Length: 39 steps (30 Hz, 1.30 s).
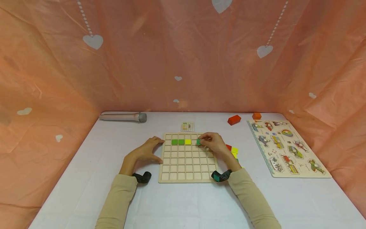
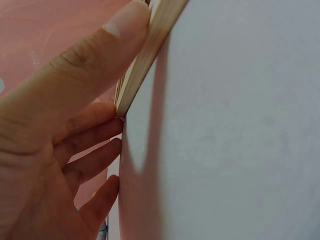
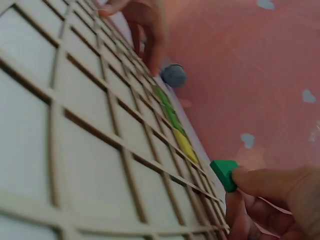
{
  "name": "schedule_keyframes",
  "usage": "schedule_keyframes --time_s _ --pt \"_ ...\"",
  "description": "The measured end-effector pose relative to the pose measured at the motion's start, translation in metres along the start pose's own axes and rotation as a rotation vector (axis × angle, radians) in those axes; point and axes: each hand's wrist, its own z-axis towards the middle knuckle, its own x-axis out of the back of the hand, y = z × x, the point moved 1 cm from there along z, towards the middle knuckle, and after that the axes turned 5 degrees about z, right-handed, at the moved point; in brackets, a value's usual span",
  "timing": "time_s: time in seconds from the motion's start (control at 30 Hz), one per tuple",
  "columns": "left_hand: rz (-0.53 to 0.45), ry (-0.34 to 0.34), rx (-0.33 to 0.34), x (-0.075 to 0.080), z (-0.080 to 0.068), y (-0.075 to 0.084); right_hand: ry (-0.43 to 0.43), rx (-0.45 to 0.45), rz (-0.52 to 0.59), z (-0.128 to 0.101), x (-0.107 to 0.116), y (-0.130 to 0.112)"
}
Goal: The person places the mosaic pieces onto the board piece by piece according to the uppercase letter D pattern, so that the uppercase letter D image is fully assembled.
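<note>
A wooden grid board [image 1: 189, 168] lies on the white table, with two green tiles [image 1: 178, 142] and a yellow tile [image 1: 187, 142] side by side in its second row from the far edge. My right hand [image 1: 213, 143] pinches a darker green tile [image 3: 225, 174] between thumb and fingers, above the same row to the right of the yellow one. My left hand [image 1: 145, 149] touches the board's left edge, thumb and fingers spread along it. In the left wrist view the thumb [image 2: 80, 60] rests against the board's wooden side [image 2: 150, 55].
Red and yellow tiles [image 1: 234, 150] lie partly hidden behind my right forearm. A small pattern card [image 1: 187, 126] sits beyond the board. A microphone [image 1: 123, 117] is at the back left, red [image 1: 234, 120] and orange [image 1: 256, 116] blocks at the back right. A picture puzzle board [image 1: 288, 149] lies right.
</note>
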Motion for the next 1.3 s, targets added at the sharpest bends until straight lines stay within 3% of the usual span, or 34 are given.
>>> schedule_keyframes --time_s 0.23,0.83,1.1,1.3 --pt "0.005 0.002 -0.004 0.0 0.0 0.0 0.009 0.093 -0.218 0.0 -0.014 -0.002" --pt "-0.013 0.005 0.005 -0.003 0.0 -0.003 0.016 0.11 -0.363 -0.005 -0.026 -0.006" --pt "-0.005 -0.003 0.009 -0.002 0.001 -0.002 -0.068 0.189 -0.367 -0.006 -0.008 -0.008" --pt "0.014 0.004 -0.005 -0.001 0.002 -0.002 -0.037 0.273 -0.391 -0.012 0.022 -0.009"
